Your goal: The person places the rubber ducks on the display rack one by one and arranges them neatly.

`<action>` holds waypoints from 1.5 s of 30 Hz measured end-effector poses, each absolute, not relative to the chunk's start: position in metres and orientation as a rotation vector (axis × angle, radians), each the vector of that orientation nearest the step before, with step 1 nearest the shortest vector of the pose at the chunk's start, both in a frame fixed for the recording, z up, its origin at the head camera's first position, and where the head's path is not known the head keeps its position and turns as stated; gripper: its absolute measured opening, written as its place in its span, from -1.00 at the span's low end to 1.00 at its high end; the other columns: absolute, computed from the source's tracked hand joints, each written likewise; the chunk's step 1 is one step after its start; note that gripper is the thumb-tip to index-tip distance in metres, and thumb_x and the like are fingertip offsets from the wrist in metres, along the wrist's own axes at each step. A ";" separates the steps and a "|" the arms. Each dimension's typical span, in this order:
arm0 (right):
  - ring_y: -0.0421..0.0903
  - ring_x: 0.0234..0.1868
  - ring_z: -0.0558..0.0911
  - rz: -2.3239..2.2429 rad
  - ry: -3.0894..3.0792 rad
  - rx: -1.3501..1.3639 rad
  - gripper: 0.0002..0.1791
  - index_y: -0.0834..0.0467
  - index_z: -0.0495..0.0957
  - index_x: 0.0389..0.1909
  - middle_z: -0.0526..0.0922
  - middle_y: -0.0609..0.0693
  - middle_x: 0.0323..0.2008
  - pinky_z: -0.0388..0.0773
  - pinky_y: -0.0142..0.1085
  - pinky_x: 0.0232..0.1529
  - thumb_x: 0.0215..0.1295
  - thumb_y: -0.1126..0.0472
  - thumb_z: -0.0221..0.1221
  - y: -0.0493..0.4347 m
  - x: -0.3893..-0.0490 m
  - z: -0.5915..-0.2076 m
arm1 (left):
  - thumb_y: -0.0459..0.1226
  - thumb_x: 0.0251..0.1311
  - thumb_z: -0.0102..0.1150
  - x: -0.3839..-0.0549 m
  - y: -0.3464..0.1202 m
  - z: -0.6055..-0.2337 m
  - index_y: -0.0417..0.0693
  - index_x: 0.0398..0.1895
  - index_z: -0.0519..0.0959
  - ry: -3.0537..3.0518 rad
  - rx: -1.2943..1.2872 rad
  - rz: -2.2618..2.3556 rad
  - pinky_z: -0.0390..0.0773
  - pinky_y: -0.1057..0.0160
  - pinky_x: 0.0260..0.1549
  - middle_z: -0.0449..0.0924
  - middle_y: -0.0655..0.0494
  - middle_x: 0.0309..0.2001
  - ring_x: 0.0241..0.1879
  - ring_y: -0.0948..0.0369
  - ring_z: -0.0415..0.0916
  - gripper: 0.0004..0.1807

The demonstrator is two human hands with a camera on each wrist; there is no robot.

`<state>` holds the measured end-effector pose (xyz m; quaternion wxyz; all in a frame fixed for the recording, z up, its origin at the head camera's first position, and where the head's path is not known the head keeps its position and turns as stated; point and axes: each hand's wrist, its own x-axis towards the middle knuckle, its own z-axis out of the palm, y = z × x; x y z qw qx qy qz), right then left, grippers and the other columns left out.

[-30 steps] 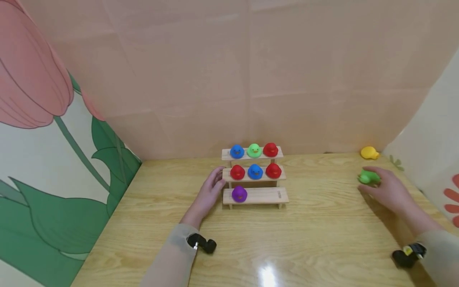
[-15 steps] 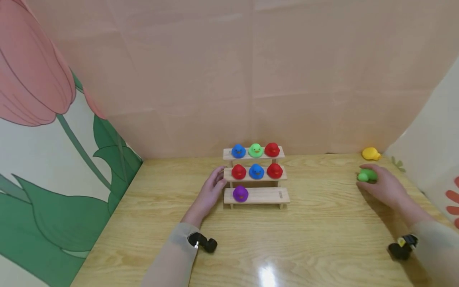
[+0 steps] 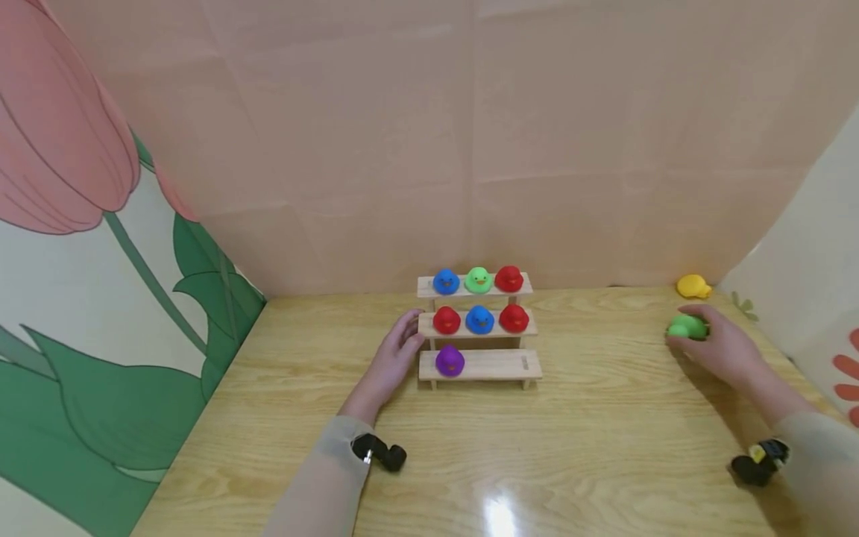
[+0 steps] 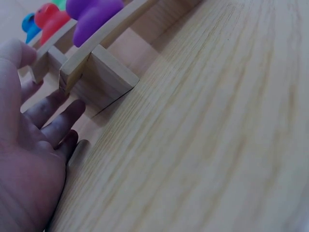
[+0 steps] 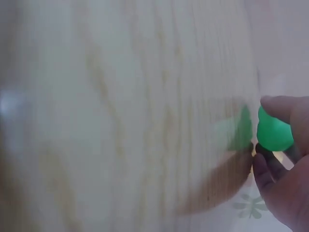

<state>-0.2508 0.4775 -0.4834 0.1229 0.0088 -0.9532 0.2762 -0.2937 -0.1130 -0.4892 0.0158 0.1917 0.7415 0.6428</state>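
A three-tier wooden display stand (image 3: 493,365) carries small rubber ducks. My left hand (image 3: 396,350) is at its left side, fingers loosely bent beside the middle tier and holding nothing; in the left wrist view the fingertips (image 4: 72,112) come up to the stand's end. On the lowest tier sits a purple duck (image 3: 450,362); the rest of that board is bare. Far to the right, my right hand (image 3: 728,350) holds a green duck (image 3: 691,327) between thumb and fingers. The right wrist view shows the duck (image 5: 274,129) gripped, partly hidden by the hand.
Blue (image 3: 446,282), light green (image 3: 479,280) and red (image 3: 509,279) ducks line the top tier. The middle tier holds two red ducks around a blue duck (image 3: 479,319). A yellow duck (image 3: 693,286) lies at the table's back right, near the walls.
The green duck has turned within my right hand's fingers, its head swinging towards the near side. My left hand stays at the stand.
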 end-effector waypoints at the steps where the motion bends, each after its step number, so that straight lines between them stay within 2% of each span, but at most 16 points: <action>1: 0.30 -0.05 0.52 0.822 -2.775 0.030 -0.26 0.42 0.30 0.48 0.51 0.53 0.14 0.46 -0.15 -0.20 0.58 0.06 0.36 0.477 -0.249 -0.483 | -0.19 0.73 0.04 -0.294 -0.113 -0.489 0.02 0.72 0.28 2.307 0.602 1.996 0.28 -0.08 0.61 0.40 -0.15 0.60 0.59 -0.06 0.34 -0.41; 4: -0.01 -0.10 0.55 0.879 -2.753 0.065 -0.26 0.42 0.33 0.44 0.55 0.42 0.10 0.42 -0.40 -0.30 0.54 0.05 0.41 0.474 -0.245 -0.481 | -0.17 0.73 0.03 -0.295 -0.114 -0.488 0.01 0.73 0.27 2.314 0.609 1.984 0.28 -0.08 0.61 0.40 -0.14 0.60 0.60 -0.06 0.33 -0.40; 8: -0.44 -0.15 0.48 0.955 -2.747 0.136 -0.34 0.38 0.41 0.38 0.57 0.31 0.09 0.48 -0.50 -0.31 0.51 0.09 0.45 0.468 -0.240 -0.478 | -0.15 0.73 0.04 -0.297 -0.116 -0.488 -0.03 0.74 0.25 2.336 0.610 1.964 0.27 -0.10 0.61 0.40 -0.12 0.60 0.60 -0.06 0.33 -0.38; 10: -0.54 -0.14 0.47 0.978 -2.760 0.173 -0.35 0.36 0.43 0.41 0.58 0.33 0.13 0.52 -0.52 -0.29 0.52 0.10 0.44 0.465 -0.239 -0.477 | -0.14 0.72 0.04 -0.297 -0.117 -0.488 -0.01 0.74 0.25 2.342 0.600 1.959 0.27 -0.10 0.61 0.40 -0.12 0.60 0.60 -0.05 0.33 -0.37; 12: -0.55 -0.12 0.52 0.986 -2.753 0.245 -0.37 0.38 0.48 0.42 0.61 0.34 0.16 0.56 -0.54 -0.26 0.51 0.17 0.45 0.463 -0.240 -0.476 | -0.15 0.72 0.05 -0.297 -0.118 -0.488 -0.01 0.74 0.25 2.343 0.589 1.957 0.28 -0.09 0.61 0.40 -0.12 0.61 0.60 -0.05 0.33 -0.37; 13: -0.51 -0.11 0.56 0.983 -2.742 0.286 -0.38 0.38 0.51 0.42 0.63 0.36 0.17 0.57 -0.56 -0.24 0.49 0.21 0.46 0.462 -0.241 -0.476 | -0.15 0.72 0.04 -0.297 -0.118 -0.488 0.00 0.73 0.26 2.341 0.584 1.959 0.28 -0.09 0.61 0.40 -0.12 0.61 0.60 -0.06 0.33 -0.38; 16: -0.04 0.03 0.73 0.970 -2.775 0.319 -0.34 0.40 0.48 0.49 0.46 0.52 0.27 0.51 -0.61 -0.21 0.52 0.19 0.42 0.460 -0.242 -0.477 | -0.17 0.71 0.05 -0.296 -0.118 -0.489 0.01 0.73 0.27 2.332 0.579 1.972 0.28 -0.09 0.60 0.41 -0.14 0.60 0.59 -0.06 0.34 -0.39; 18: 0.37 0.11 0.68 0.965 -2.806 0.305 -0.29 0.43 0.41 0.54 0.30 0.63 0.31 0.47 -0.62 -0.21 0.56 0.16 0.39 0.460 -0.243 -0.477 | -0.18 0.72 0.05 -0.296 -0.117 -0.489 -0.01 0.72 0.28 2.328 0.582 1.975 0.27 -0.09 0.61 0.41 -0.13 0.59 0.59 -0.06 0.34 -0.39; 20: 0.64 0.16 0.54 0.975 -2.840 0.265 -0.23 0.46 0.29 0.60 0.14 0.69 0.31 0.45 -0.62 -0.22 0.62 0.11 0.33 0.459 -0.243 -0.477 | -0.18 0.72 0.05 -0.296 -0.117 -0.489 -0.03 0.72 0.27 2.325 0.591 1.975 0.27 -0.09 0.61 0.41 -0.14 0.59 0.59 -0.06 0.34 -0.39; 25: 0.59 0.19 0.58 1.030 -2.759 0.311 -0.26 0.57 0.25 0.56 0.36 0.67 0.31 0.56 -0.64 -0.21 0.61 0.26 0.32 0.458 -0.249 -0.478 | -0.18 0.74 0.04 -0.296 -0.115 -0.489 -0.02 0.72 0.27 2.313 0.622 1.975 0.27 -0.09 0.61 0.42 -0.14 0.59 0.60 -0.06 0.33 -0.41; 27: 0.61 0.23 0.56 1.068 -2.757 0.270 -0.26 0.55 0.23 0.57 0.42 0.60 0.36 0.57 -0.63 -0.21 0.64 0.22 0.30 0.458 -0.249 -0.478 | -0.18 0.75 0.03 -0.296 -0.115 -0.489 -0.03 0.72 0.27 2.309 0.634 1.977 0.29 -0.08 0.60 0.42 -0.13 0.59 0.60 -0.04 0.33 -0.41; 31: 0.72 0.33 0.41 1.119 -2.803 0.145 -0.24 0.48 0.16 0.59 0.30 0.61 0.46 0.50 -0.64 -0.24 0.73 0.03 0.18 0.459 -0.248 -0.475 | -0.19 0.77 0.00 -0.297 -0.115 -0.490 -0.10 0.73 0.23 2.306 0.657 1.977 0.32 -0.06 0.59 0.43 -0.11 0.58 0.59 -0.02 0.34 -0.41; 36: 0.67 0.36 0.42 1.049 -2.833 0.135 -0.27 0.44 0.24 0.59 0.36 0.62 0.45 0.40 -0.67 -0.24 0.76 -0.04 0.11 0.458 -0.250 -0.472 | -0.19 0.76 0.00 -0.298 -0.116 -0.491 -0.09 0.72 0.24 2.308 0.654 1.984 0.32 -0.06 0.59 0.44 -0.11 0.57 0.58 -0.02 0.35 -0.41; 38: 0.64 0.37 0.44 1.010 -2.850 0.132 -0.26 0.43 0.27 0.60 0.38 0.62 0.45 0.44 -0.55 -0.17 0.77 -0.07 0.10 0.457 -0.253 -0.472 | -0.18 0.75 0.01 -0.297 -0.116 -0.491 -0.09 0.72 0.25 2.312 0.649 1.981 0.30 -0.07 0.60 0.44 -0.12 0.57 0.58 -0.03 0.35 -0.41; 41: 0.59 0.36 0.47 0.977 -2.868 0.127 -0.24 0.42 0.28 0.60 0.43 0.61 0.41 0.50 -0.38 -0.11 0.75 -0.08 0.13 0.457 -0.257 -0.474 | -0.19 0.76 0.00 -0.297 -0.116 -0.491 -0.10 0.72 0.24 2.310 0.649 1.976 0.30 -0.07 0.60 0.43 -0.12 0.58 0.59 -0.03 0.34 -0.40; 45: 0.52 0.34 0.51 0.972 -2.863 0.138 -0.21 0.41 0.32 0.59 0.52 0.57 0.36 0.52 -0.44 -0.12 0.66 -0.05 0.27 0.456 -0.262 -0.479 | -0.19 0.76 -0.01 -0.296 -0.115 -0.490 -0.10 0.73 0.23 2.305 0.644 1.971 0.31 -0.07 0.60 0.43 -0.12 0.58 0.59 -0.03 0.34 -0.41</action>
